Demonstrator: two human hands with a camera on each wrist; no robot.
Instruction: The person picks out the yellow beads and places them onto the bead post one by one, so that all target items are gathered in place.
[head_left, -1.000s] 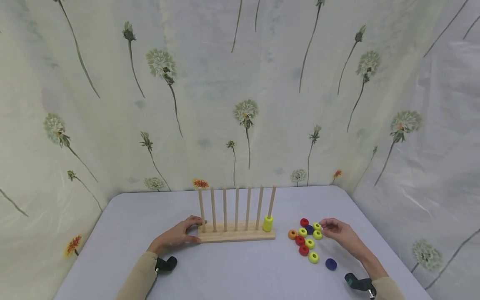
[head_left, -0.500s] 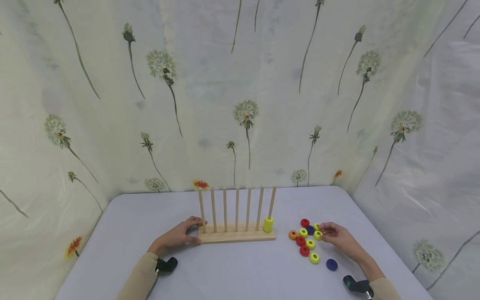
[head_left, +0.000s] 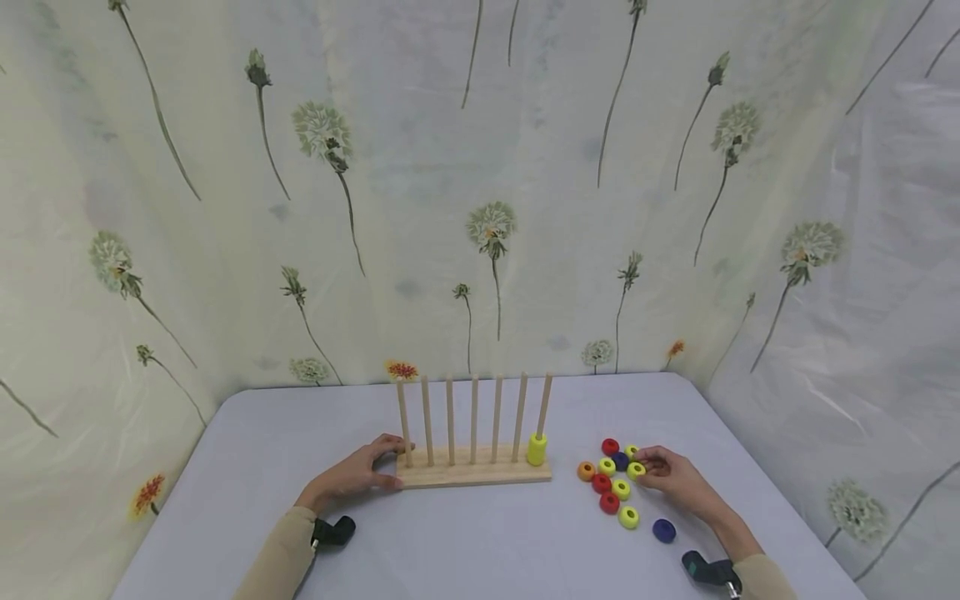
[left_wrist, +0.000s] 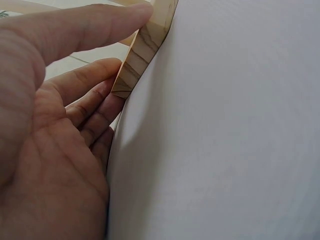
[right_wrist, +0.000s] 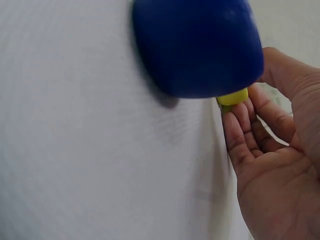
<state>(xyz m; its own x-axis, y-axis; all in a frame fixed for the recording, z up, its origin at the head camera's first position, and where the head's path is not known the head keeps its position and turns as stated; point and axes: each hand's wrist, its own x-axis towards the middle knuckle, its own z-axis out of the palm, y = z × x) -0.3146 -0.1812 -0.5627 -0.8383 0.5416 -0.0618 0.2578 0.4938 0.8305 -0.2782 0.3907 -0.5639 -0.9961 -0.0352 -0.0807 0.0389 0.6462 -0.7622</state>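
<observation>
The right grip [head_left: 678, 482] has come down a little toward the yellow rings since a second ago, and the left grip [head_left: 356, 472] and the wooden stand [head_left: 474, 478] have stayed put. The right fingers are a bit bent and are right at two yellow rings [head_left: 636, 472]. I can't tell if they pinch one, because a near blue ring [right_wrist: 197, 47] covers part of the right wrist view. The left grip holds the left end of the wooden stand, thumb on the near side and fingers on the far side.

The wooden stand sits flat on the bench [head_left: 480, 542], near the middle. Its long way goes from left to right, across in front of the person. Seven pegs [head_left: 474, 417] stand on it in a row and point up. A yellow stack [head_left: 537, 450] sits low around the peg at the right end.

The loose rings lie to the right of the stand, the yellow ones with their holes up. Among them are three red rings [head_left: 602, 483], an orange ring [head_left: 587, 472] and a far blue ring [head_left: 620, 461]. The near blue ring lies apart, closer to the person. Behind the bench hangs a pale flowery cloth [head_left: 420, 208].
</observation>
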